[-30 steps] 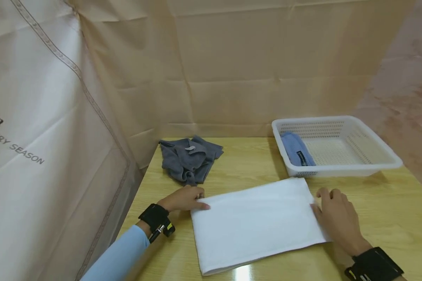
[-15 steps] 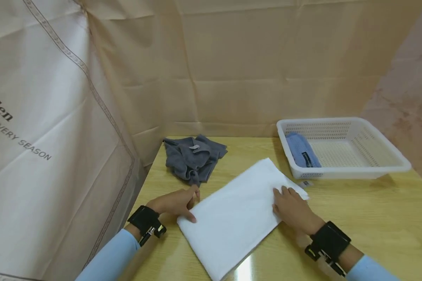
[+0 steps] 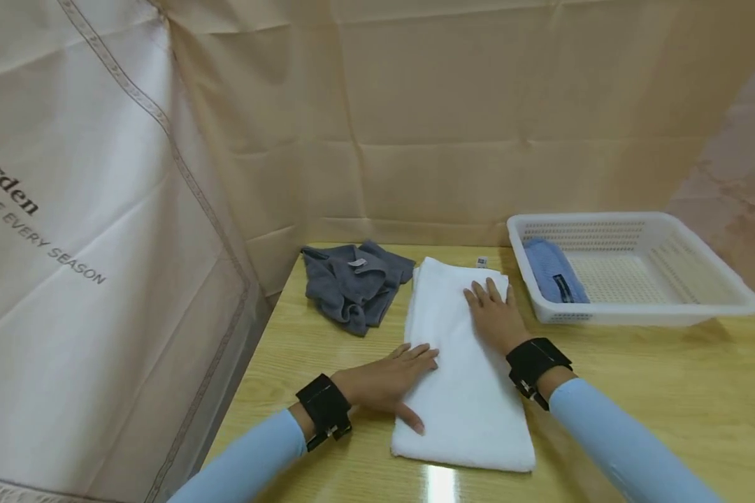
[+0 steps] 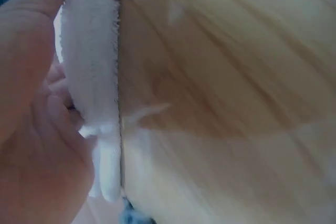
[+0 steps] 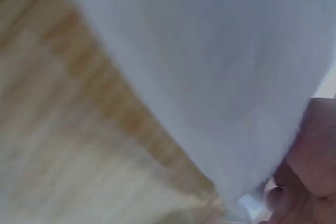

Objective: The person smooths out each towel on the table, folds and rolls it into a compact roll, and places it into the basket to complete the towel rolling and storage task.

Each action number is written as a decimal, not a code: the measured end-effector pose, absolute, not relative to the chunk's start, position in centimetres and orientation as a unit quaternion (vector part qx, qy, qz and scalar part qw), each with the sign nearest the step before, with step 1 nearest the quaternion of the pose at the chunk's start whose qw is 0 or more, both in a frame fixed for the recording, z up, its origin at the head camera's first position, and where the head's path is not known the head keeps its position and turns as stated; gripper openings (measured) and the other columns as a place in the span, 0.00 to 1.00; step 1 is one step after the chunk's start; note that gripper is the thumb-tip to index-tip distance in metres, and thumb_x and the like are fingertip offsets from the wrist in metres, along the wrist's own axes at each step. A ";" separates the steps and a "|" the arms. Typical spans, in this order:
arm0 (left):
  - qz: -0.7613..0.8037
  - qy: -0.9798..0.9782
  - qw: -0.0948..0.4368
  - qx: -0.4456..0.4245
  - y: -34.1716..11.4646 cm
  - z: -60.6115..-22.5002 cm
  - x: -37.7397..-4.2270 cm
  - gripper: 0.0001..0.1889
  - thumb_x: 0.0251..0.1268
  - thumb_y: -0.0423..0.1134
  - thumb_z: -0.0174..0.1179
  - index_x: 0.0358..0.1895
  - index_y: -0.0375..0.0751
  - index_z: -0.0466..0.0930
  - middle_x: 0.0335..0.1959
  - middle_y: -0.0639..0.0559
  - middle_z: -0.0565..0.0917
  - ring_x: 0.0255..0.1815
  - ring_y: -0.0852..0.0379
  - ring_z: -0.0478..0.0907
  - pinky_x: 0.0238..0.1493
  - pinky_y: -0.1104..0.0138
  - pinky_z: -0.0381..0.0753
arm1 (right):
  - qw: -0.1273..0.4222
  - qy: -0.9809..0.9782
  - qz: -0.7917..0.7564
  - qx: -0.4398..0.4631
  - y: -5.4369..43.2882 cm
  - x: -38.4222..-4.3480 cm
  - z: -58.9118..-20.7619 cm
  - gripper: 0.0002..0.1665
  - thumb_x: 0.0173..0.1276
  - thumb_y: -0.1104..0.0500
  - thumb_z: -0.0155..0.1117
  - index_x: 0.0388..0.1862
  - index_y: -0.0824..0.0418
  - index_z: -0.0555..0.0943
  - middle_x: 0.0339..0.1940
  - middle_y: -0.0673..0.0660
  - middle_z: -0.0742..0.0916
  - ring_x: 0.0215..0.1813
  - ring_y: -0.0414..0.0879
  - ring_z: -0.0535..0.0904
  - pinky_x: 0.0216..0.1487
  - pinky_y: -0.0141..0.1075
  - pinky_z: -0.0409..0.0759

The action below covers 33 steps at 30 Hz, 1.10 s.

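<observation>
A white folded towel (image 3: 465,419) lies lengthwise on the wooden table, its short side toward me. My left hand (image 3: 384,383) rests across its left edge, fingers extended and thumb apart. Near the far right corner, my right hand (image 3: 495,320) lies on top with fingers spread. In the left wrist view, the towel's layered side (image 4: 92,51) runs along the palm and thumb. The right wrist view is blurred; there the towel (image 5: 210,66) fills the middle, and part of the right hand (image 5: 315,161) shows at the lower right.
A crumpled dark grey cloth (image 3: 355,286) lies left of the towel's far end. At the back right stands a white plastic basket (image 3: 648,313) with a rolled blue cloth (image 3: 550,269) inside. Beige sheeting (image 3: 428,126) hangs behind the table.
The white towel has turned from lying crosswise to pointing away from me. Both hands have turned it; the right hand has moved far and left, the left hand now lies flatter on it.
</observation>
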State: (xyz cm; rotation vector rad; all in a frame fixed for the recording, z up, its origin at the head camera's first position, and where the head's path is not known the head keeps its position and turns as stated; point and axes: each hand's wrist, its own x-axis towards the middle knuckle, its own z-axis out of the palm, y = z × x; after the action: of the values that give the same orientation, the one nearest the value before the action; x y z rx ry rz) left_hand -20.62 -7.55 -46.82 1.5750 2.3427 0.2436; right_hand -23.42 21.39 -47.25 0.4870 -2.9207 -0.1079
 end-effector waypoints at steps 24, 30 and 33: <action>0.117 0.726 0.042 0.676 -8.1 -46.6 -17.8 0.29 0.49 0.76 0.68 0.42 0.59 0.76 0.44 0.64 0.69 0.43 0.66 0.61 0.47 0.77 0.59 | 0.020 -0.903 0.138 0.405 24.0 -6.2 -46.3 0.28 0.60 0.44 0.80 0.55 0.44 0.78 0.50 0.40 0.74 0.46 0.33 0.71 0.42 0.31 0.78; 0.101 0.731 0.022 0.675 -8.4 -47.3 -17.2 0.22 0.64 0.67 0.65 0.46 0.57 0.73 0.43 0.62 0.69 0.43 0.65 0.63 0.50 0.75 0.61 | 0.109 -0.889 0.096 0.434 24.4 -5.7 -46.7 0.28 0.52 0.61 0.80 0.51 0.53 0.79 0.50 0.43 0.76 0.46 0.34 0.74 0.42 0.26 0.77; 0.106 0.738 0.026 0.666 -8.6 -47.3 -17.1 0.16 0.71 0.58 0.61 0.52 0.56 0.75 0.46 0.62 0.72 0.45 0.65 0.65 0.52 0.75 0.64 | 0.110 -0.896 0.134 0.409 24.8 -5.5 -46.6 0.24 0.57 0.64 0.77 0.51 0.54 0.79 0.49 0.42 0.78 0.45 0.32 0.76 0.43 0.24 0.76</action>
State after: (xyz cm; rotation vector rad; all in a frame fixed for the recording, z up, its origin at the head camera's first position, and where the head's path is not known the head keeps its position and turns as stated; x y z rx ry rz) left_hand -17.13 -8.56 -47.31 2.0577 2.2800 0.3265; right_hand -5.52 24.82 -46.58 1.2013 -2.6339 0.3932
